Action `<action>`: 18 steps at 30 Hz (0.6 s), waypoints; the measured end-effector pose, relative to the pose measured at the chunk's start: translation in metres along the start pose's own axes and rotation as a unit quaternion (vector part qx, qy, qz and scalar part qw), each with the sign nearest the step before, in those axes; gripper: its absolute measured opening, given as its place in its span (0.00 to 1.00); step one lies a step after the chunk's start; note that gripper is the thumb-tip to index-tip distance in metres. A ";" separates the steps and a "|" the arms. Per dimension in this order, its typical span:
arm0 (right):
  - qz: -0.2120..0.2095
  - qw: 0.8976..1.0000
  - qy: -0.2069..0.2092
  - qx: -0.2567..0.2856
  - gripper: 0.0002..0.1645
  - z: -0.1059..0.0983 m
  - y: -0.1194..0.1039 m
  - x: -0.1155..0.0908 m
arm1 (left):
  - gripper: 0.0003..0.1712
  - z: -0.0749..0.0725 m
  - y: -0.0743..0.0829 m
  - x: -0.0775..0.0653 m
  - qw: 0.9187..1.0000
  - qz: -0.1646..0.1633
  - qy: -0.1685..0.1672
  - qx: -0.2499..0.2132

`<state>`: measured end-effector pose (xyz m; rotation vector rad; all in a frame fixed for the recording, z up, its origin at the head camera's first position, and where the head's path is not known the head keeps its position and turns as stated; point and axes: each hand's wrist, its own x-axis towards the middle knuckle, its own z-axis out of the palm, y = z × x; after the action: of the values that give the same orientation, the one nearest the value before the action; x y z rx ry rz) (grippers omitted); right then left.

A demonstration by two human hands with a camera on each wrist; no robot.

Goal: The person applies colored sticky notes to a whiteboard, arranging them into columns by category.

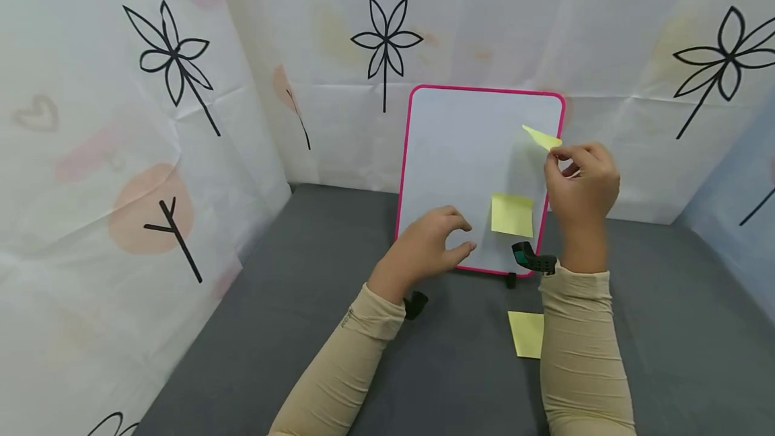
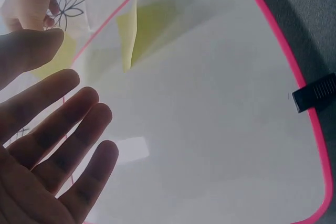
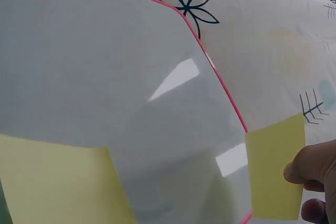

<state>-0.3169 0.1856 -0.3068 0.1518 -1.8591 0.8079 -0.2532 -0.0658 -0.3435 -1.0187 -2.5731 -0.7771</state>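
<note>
My right hand (image 1: pixel 582 184) pinches a yellow sticky note (image 1: pixel 541 137) by its edge, in front of the upper right of a pink-framed whiteboard (image 1: pixel 460 153). In the right wrist view that held note (image 3: pixel 274 171) overlaps the board's pink edge. Another sticky note (image 1: pixel 512 215) is on the board's lower right; seen from the left wrist, one side of this note (image 2: pixel 130 35) stands out from the surface. My left hand (image 1: pixel 426 247) is before the lower left of the board, fingers spread and holding nothing. Its fingers (image 2: pixel 86 108) show loosely extended.
A third sticky note (image 1: pixel 527 335) lies on the dark grey table (image 1: pixel 460 369), partly hidden by the right sleeve. A black clip (image 1: pixel 511 280) sits at the board's bottom edge. White cloth (image 1: pixel 484 32) with drawn flowers hangs behind and at the left.
</note>
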 end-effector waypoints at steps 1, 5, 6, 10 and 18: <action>0.000 1.000 0.001 -0.005 0.12 0.003 0.001 -0.001 | 0.14 0.001 -0.001 0.000 1.000 0.002 0.001 -0.003; -0.017 1.000 -0.006 -0.024 0.12 0.014 0.003 -0.008 | 0.14 0.002 -0.003 0.000 1.000 -0.001 0.006 -0.014; -0.026 0.999 -0.008 -0.026 0.12 0.017 0.004 -0.008 | 0.14 0.001 -0.004 0.000 1.000 -0.003 0.009 -0.015; -0.068 0.997 -0.018 -0.036 0.14 0.024 0.004 -0.008 | 0.14 -0.003 -0.007 0.001 1.000 -0.015 0.020 -0.014; -0.084 0.996 -0.013 -0.035 0.13 0.023 0.011 -0.009 | 0.14 -0.005 -0.004 0.002 1.000 -0.016 0.011 -0.019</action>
<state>-0.3361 0.1777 -0.3242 0.2708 -1.8687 0.6275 -0.2573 -0.0703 -0.3404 -0.9770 -2.5699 -0.8436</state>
